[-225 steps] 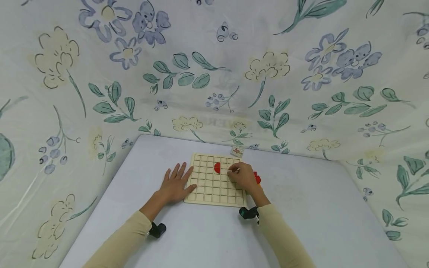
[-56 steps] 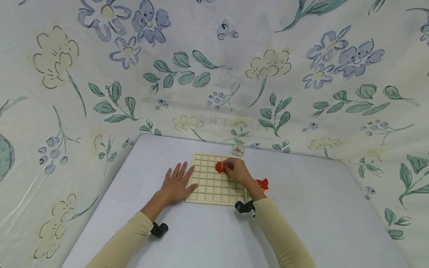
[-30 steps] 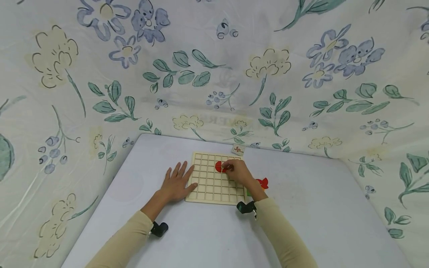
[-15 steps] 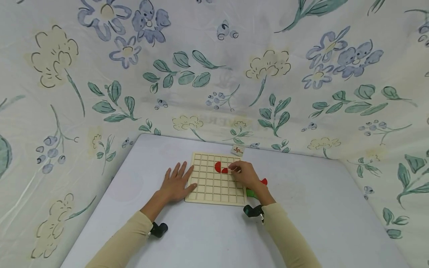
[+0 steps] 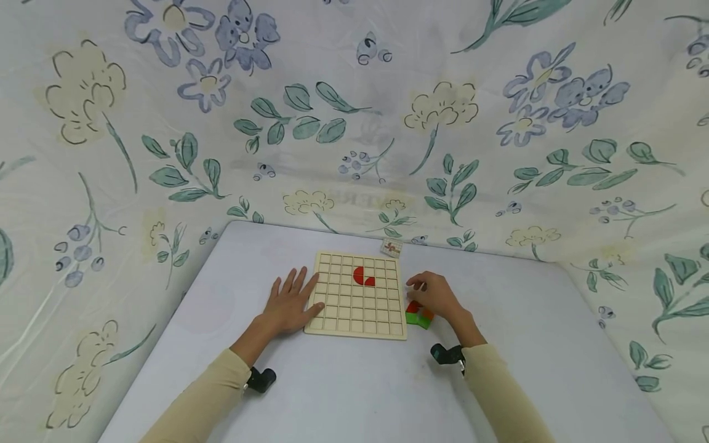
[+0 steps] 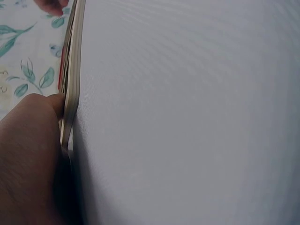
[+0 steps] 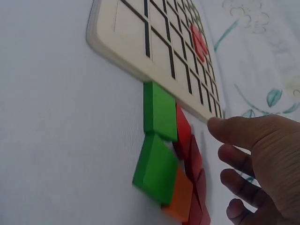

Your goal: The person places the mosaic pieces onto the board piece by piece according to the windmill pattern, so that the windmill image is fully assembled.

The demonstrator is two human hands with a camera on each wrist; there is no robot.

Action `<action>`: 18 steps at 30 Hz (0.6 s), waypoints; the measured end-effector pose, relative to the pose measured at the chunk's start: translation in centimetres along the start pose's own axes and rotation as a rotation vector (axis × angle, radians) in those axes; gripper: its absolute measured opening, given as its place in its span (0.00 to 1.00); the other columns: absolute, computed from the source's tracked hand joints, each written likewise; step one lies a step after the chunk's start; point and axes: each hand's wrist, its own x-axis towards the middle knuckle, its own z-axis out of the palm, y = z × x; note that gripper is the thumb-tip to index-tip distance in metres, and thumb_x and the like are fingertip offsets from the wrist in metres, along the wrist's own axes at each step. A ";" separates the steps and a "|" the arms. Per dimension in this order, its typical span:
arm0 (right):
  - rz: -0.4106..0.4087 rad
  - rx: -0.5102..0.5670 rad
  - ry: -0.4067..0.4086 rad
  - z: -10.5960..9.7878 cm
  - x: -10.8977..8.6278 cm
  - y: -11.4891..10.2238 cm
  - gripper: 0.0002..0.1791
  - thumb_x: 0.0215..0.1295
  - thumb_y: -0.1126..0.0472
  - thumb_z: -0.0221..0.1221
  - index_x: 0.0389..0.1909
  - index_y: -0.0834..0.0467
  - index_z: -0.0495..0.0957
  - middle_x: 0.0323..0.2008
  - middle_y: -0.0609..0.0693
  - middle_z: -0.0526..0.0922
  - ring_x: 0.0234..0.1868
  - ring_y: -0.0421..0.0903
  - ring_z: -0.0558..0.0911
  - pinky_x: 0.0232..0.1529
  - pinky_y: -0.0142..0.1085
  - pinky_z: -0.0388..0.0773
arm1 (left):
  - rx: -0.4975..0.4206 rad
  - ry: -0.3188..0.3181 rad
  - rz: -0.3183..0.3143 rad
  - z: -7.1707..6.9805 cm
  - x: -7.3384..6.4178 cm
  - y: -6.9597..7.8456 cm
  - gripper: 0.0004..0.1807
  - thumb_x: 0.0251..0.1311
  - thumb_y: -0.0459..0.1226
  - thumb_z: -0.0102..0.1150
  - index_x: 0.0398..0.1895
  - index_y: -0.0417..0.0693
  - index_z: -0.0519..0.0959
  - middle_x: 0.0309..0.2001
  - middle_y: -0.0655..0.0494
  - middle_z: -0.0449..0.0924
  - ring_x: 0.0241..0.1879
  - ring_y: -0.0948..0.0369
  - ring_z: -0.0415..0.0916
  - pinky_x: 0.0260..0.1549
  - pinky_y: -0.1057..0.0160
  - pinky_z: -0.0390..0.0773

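A pale wooden grid board [image 5: 354, 314] lies on the table. Towards its far side, red pieces [image 5: 359, 275] form a left half-disc, with another red piece [image 5: 370, 282] in the cell at its lower right. My left hand [image 5: 288, 306] rests with spread fingers on the board's left edge; the left wrist view shows the thumb at the rim. Off the board's right edge, my right hand [image 5: 434, 292] hovers by a cluster of green blocks [image 7: 159, 110], red blocks [image 7: 194, 159] and an orange block [image 7: 179, 197]. Its loosely bent fingers hold nothing visible.
A small card with a red pattern on a grid [image 5: 391, 248] stands past the board's far right corner. Floral cloth [image 5: 354, 154] hangs behind the white table [image 5: 332, 387]. A black wrist camera [image 5: 260, 380] sits at the left cuff.
My right hand has withdrawn from the board to the blocks at its right. A red piece now lies beside the half-disc, where only the half-disc showed earliest. My left hand stays put.
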 end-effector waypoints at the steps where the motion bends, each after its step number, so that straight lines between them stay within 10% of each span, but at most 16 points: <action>1: 0.011 -0.011 -0.006 -0.2 -0.2 0.2 0.10 0.60 0.61 0.67 0.43 0.57 0.85 0.35 0.49 0.79 0.37 0.47 0.75 0.36 0.39 0.75 | 0.000 0.000 0.000 0.0 0.0 0.0 0.43 0.69 0.62 0.41 0.79 0.49 0.48 0.78 0.40 0.37 0.75 0.41 0.31 0.67 0.37 0.34; 18: -0.086 -0.098 -0.096 -1.8 -2.0 2.0 0.12 0.59 0.61 0.69 0.44 0.58 0.87 0.34 0.49 0.78 0.39 0.48 0.74 0.43 0.42 0.74 | 0.021 0.001 -0.003 -0.1 -0.1 0.1 0.44 0.69 0.62 0.41 0.79 0.49 0.47 0.78 0.41 0.37 0.75 0.42 0.31 0.68 0.36 0.34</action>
